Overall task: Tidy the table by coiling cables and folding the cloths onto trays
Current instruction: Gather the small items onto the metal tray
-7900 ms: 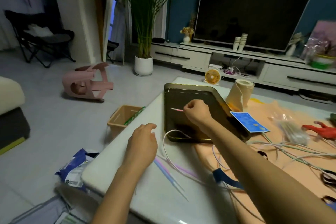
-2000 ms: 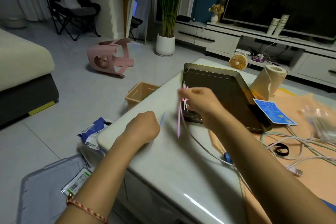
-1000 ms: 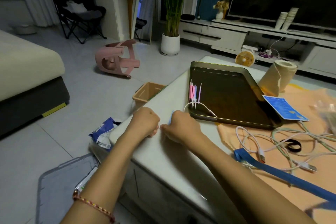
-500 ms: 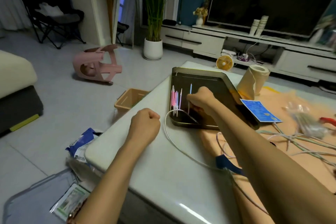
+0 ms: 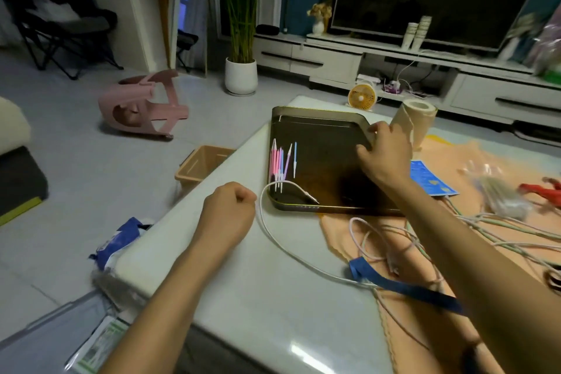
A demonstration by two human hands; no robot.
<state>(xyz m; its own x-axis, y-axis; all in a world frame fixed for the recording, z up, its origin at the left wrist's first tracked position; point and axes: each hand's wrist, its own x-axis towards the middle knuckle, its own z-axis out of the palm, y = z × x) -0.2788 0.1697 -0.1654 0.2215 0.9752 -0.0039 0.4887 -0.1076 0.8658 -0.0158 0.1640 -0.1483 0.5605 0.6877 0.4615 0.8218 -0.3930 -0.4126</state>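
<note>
A dark metal tray (image 5: 318, 118) lies on the white table (image 5: 273, 297), with several pink, purple and blue sticks (image 5: 280, 161) along its left side. My right hand (image 5: 384, 155) grips the tray's right rim, fingers curled over the edge. My left hand (image 5: 229, 215) rests on the table as a fist, holding nothing I can see. A white cable (image 5: 285, 249) loops from inside the tray across the table to a tangle of cables (image 5: 425, 240) on the peach cloth (image 5: 343, 234). A blue strap (image 5: 403, 285) lies across the cloth.
A paper roll (image 5: 416, 118) stands behind the tray, a blue card (image 5: 431, 179) beside it. A plastic bag (image 5: 501, 194) and a red object (image 5: 540, 190) lie at the right. On the floor are a tan basket (image 5: 203, 164), a pink stool (image 5: 142, 106) and wipes (image 5: 121, 240).
My right hand let go of the blue stick, which now lies in the tray by the others, and moved right to the tray's rim. My left fist has stayed put.
</note>
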